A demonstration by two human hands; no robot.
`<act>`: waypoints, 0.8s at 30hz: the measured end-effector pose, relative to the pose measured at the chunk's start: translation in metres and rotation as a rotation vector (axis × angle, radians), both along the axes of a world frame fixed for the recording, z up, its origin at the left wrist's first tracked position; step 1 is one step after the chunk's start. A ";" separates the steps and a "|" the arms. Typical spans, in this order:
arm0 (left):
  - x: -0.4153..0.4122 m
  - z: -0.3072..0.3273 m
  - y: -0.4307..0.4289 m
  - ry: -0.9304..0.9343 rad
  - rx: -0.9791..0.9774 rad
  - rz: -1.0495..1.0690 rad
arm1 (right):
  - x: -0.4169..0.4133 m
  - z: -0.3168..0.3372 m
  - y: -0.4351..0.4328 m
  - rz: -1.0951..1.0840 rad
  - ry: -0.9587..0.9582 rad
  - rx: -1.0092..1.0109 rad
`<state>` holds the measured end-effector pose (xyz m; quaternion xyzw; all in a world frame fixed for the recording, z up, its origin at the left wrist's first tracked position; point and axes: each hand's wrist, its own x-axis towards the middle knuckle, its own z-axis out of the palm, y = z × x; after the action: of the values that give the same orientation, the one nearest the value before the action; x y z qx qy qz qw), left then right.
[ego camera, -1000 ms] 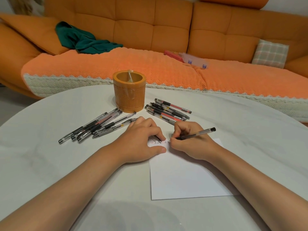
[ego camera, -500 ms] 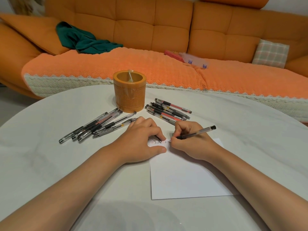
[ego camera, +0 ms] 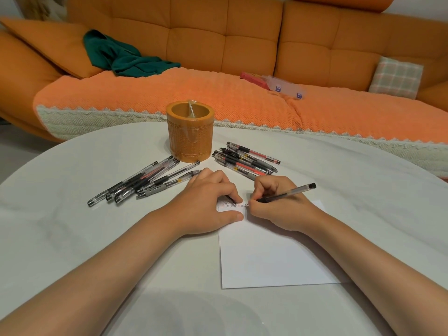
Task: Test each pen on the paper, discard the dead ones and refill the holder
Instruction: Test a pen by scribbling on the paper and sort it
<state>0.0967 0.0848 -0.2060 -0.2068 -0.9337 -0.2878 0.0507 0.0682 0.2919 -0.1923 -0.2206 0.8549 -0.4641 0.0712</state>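
A white paper (ego camera: 271, 258) lies on the table in front of me. My right hand (ego camera: 278, 207) grips a clear pen (ego camera: 291, 191) with its tip on the paper's top edge, beside small black and red scribbles (ego camera: 234, 205). My left hand (ego camera: 208, 207) rests on the paper's top left corner with curled fingers. A small dark piece, apparently a pen cap (ego camera: 232, 200), pokes out under its index finger. The yellow-brown pen holder (ego camera: 190, 134) stands behind my hands. One pile of pens (ego camera: 143, 181) lies left of it, another pile of pens (ego camera: 247, 158) right of it.
The round white table (ego camera: 72, 226) ends close to an orange sofa (ego camera: 218, 44). On the sofa lie a green cloth (ego camera: 126, 57), a clear plastic box (ego camera: 283, 86) and a checked cushion (ego camera: 395, 77).
The pen's tip has shifted very slightly along the top of the paper. Both hands stay where they were.
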 end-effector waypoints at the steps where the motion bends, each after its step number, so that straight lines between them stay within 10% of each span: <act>1: 0.000 0.000 0.000 0.001 -0.002 0.000 | 0.000 0.000 0.000 0.002 0.006 0.000; 16: -0.003 0.001 -0.003 -0.059 0.100 0.003 | -0.006 0.000 0.006 -0.138 -0.203 -0.544; 24: -0.003 0.008 -0.019 -0.077 0.039 -0.007 | -0.009 0.019 0.010 -0.084 -0.099 -0.412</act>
<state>0.0933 0.0657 -0.1978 -0.1981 -0.9283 -0.3141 0.0179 0.0588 0.3020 -0.1733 -0.1715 0.7461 -0.6417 0.0470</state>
